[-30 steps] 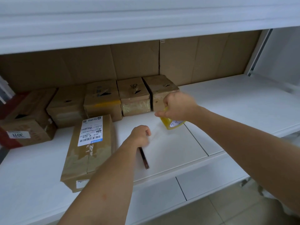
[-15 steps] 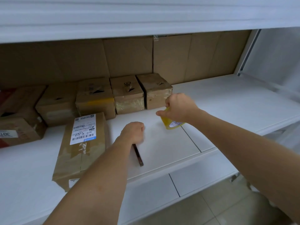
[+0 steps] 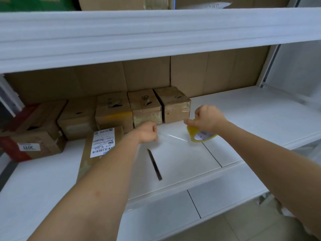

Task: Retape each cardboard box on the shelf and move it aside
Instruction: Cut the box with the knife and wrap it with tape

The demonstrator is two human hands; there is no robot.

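Observation:
My right hand (image 3: 207,117) grips a yellowish roll of clear tape (image 3: 201,135) above the white shelf (image 3: 243,122). My left hand (image 3: 147,132) pinches the free end of the tape, and a clear strip (image 3: 172,137) stretches between the two hands. A flat cardboard box with a white shipping label (image 3: 102,145) lies just left of my left forearm. Several small cardboard boxes (image 3: 145,106) stand in a row along the back of the shelf, behind both hands.
A thin dark blade-like cutter (image 3: 155,164) lies on the shelf below my left hand. A larger box with a "3011" sticker (image 3: 36,141) sits at far left. The upper shelf's edge (image 3: 156,35) overhangs the boxes. A lower shelf (image 3: 173,214) shows beneath.
My left hand has risen off the cutter to the roll's left and drawn out a strip of tape. The view has tilted up and shifted.

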